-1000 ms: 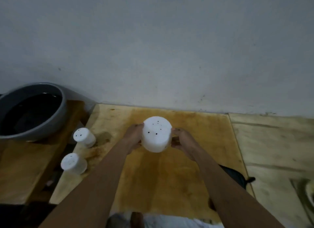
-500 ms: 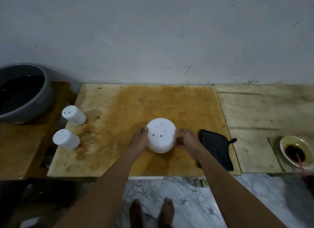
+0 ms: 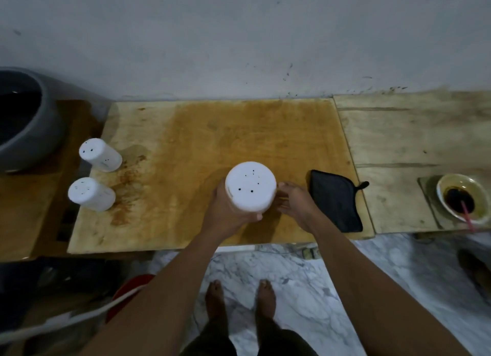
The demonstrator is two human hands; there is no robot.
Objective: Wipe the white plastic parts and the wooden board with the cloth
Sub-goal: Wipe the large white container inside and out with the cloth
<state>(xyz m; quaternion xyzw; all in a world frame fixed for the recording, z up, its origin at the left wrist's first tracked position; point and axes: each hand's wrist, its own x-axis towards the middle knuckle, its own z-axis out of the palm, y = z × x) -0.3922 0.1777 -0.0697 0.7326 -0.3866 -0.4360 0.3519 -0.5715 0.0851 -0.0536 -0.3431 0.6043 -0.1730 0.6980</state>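
A large white plastic cylinder [image 3: 249, 185], its top speckled with dark spots, is held just above the stained wooden board [image 3: 186, 143]. My left hand [image 3: 225, 217] is wrapped around its lower left side. Beside its right side, my right hand [image 3: 297, 204] has its fingers spread and grips nothing. The black cloth [image 3: 336, 201] lies flat on the board just right of my right hand. Two smaller white plastic cylinders [image 3: 99, 155] [image 3: 90, 195], also spotted, stand at the board's left edge next to brown stains.
A grey basin [image 3: 39, 132] of dark liquid sits at far left. On a second wooden board [image 3: 398, 143] to the right is a bowl of dark sauce [image 3: 462, 199] with a pink stick. Below are a marble floor, my feet and a red bucket [image 3: 130, 289].
The big cylinder came down and nearer to the board's front edge. My right hand let go of it and opened; my left hand alone now grips it.
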